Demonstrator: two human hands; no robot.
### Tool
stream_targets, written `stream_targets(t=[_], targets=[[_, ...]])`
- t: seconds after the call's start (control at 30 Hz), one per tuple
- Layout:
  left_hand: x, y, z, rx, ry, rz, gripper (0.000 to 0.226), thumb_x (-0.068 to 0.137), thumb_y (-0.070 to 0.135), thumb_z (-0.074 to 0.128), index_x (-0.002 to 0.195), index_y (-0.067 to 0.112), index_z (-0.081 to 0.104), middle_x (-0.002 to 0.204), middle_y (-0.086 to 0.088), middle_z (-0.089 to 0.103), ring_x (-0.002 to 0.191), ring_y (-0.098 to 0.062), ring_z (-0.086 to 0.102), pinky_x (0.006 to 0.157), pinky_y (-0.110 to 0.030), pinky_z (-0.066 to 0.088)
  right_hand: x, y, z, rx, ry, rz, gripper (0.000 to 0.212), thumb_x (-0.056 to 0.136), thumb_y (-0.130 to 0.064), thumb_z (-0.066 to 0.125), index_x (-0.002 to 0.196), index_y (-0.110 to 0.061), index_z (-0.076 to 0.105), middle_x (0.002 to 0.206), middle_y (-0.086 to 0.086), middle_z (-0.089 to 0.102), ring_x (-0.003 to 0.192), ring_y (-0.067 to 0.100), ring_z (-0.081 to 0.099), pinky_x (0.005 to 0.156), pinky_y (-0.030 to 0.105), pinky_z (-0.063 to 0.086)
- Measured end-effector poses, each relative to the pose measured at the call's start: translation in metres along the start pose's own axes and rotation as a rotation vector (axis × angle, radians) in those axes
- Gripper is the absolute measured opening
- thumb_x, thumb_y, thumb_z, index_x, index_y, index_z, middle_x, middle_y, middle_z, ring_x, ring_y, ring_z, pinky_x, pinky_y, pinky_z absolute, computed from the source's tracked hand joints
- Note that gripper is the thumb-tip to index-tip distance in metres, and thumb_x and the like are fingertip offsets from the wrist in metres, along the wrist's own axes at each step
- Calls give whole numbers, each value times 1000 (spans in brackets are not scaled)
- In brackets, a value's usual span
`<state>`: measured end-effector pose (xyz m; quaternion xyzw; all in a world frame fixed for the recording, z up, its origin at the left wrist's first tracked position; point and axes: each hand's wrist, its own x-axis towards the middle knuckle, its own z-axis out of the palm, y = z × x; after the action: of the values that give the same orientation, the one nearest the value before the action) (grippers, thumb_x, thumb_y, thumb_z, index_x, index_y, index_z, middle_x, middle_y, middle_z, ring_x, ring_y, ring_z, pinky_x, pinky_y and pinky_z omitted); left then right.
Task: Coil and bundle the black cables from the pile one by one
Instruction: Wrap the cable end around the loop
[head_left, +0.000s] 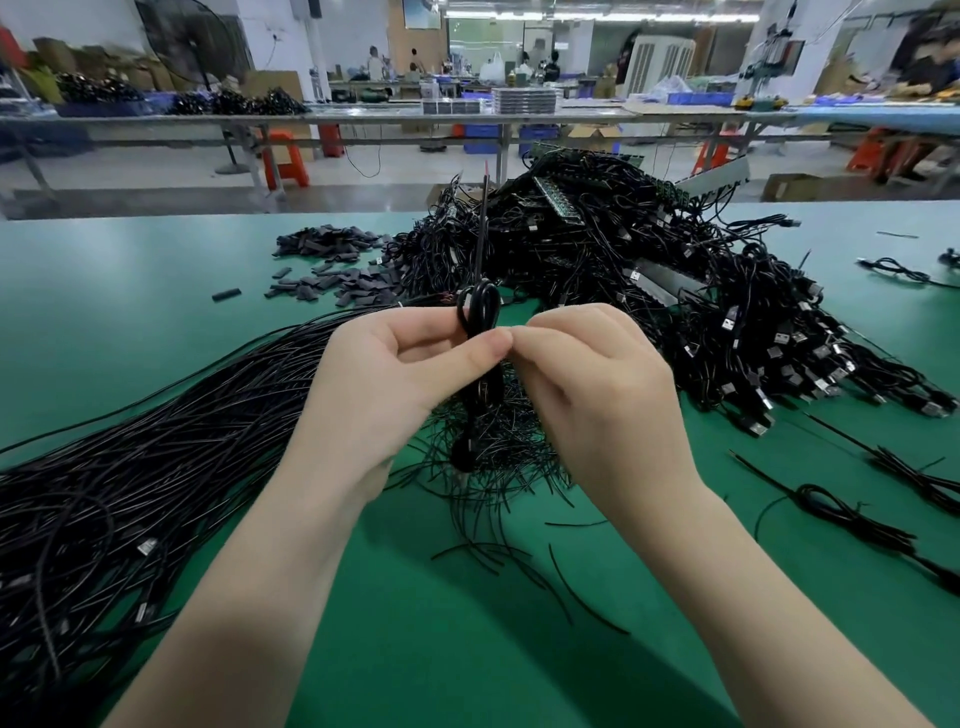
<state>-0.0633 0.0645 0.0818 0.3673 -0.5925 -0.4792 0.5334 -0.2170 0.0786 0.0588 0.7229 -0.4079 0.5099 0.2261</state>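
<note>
A coiled black cable (479, 306) stands upright between both hands above the green table (130, 312). My left hand (400, 374) pinches the coil's middle between thumb and fingers. Fingers curled, my right hand (587, 379) meets it from the right and pinches the same spot. One loose end of the cable sticks straight up above the coil; the lower loops hang down behind my hands. A long sheaf of straight black cables (130, 467) lies at the left. A tall pile of bundled cables with USB plugs (649, 275) sits behind the hands.
Short black tie wires (493, 467) lie scattered under my hands. Small black sleeves (332, 260) are strewn at the back left. Coiled cables (852, 514) lie at the right. Benches, blue bins and orange stools fill the workshop beyond the table's far edge.
</note>
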Motion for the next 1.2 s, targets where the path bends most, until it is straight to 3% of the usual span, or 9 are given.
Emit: stream_targets(t=[0.13, 0.27, 0.5, 0.6, 0.67, 0.8, 0.9, 1.03, 1.2], targets=[[2, -2, -3, -69, -51, -83, 24, 64, 32, 76, 86, 27, 80, 83, 7, 75, 64, 2, 60, 56, -11, 46, 8, -2, -7, 560, -89, 479, 9, 83, -8, 73, 89, -15, 76, 83, -8, 73, 78, 3, 66, 70, 15, 49], [2, -3, -2, -138, -69, -101, 22, 65, 26, 74, 86, 24, 80, 85, 4, 75, 63, -1, 58, 55, -13, 46, 10, 0, -7, 1247, -207, 981, 11, 77, -14, 72, 86, -12, 76, 85, 5, 75, 79, 12, 70, 72, 19, 54], [3, -7, -1, -240, -181, -134, 23, 67, 26, 73, 89, 25, 79, 77, 2, 74, 58, -4, 62, 48, -12, 42, 6, 2, 2, 1707, -329, 1258, 24, 74, -14, 71, 97, -10, 70, 85, 4, 69, 78, 14, 60, 75, 20, 53], [6, -15, 1, -89, -17, -77, 19, 77, 19, 73, 90, 32, 78, 82, 6, 76, 62, 0, 63, 49, -11, 43, 0, 0, 9, 1406, -203, 1196, 17, 79, -15, 72, 96, -14, 73, 86, 4, 74, 75, 12, 65, 73, 23, 56], [6, -23, 6, 90, 60, 28, 35, 88, 5, 66, 100, 38, 73, 90, 14, 76, 73, 6, 67, 58, -7, 46, -5, -5, 14, 1110, -160, 1103, 14, 88, -15, 67, 97, -24, 73, 88, 2, 75, 76, 10, 65, 72, 24, 54], [0, -31, 20, 458, -104, -17, 57, 96, 8, 55, 146, 31, 41, 127, 25, 53, 109, 20, 52, 89, 2, 35, -11, 2, 15, 944, -206, 1137, 13, 89, -15, 67, 96, -24, 74, 87, 3, 75, 73, 11, 62, 63, 25, 49], [-6, -32, 24, 606, -196, -102, 67, 97, 24, 54, 154, 29, 19, 152, 21, 31, 134, 4, 37, 104, -11, 25, -18, 29, -5, 724, -232, 1153, 14, 84, -20, 73, 97, -17, 74, 79, -3, 75, 67, 5, 64, 63, 24, 51], [-8, -24, 18, 541, -131, -52, 54, 96, 25, 57, 145, 36, 40, 144, 22, 45, 126, 5, 47, 100, -15, 34, -53, 74, -60, 29, -305, 940, 13, 87, -28, 68, 99, -24, 71, 81, -10, 70, 75, 9, 66, 68, 25, 49], [-6, -17, 4, 407, 1, 72, 34, 92, 14, 61, 118, 36, 64, 111, 25, 66, 99, 18, 57, 78, 5, 40, -124, 112, -124, -571, -645, 898, 26, 93, -20, 59, 114, -9, 68, 102, 16, 62, 95, 36, 55, 75, 40, 48]])
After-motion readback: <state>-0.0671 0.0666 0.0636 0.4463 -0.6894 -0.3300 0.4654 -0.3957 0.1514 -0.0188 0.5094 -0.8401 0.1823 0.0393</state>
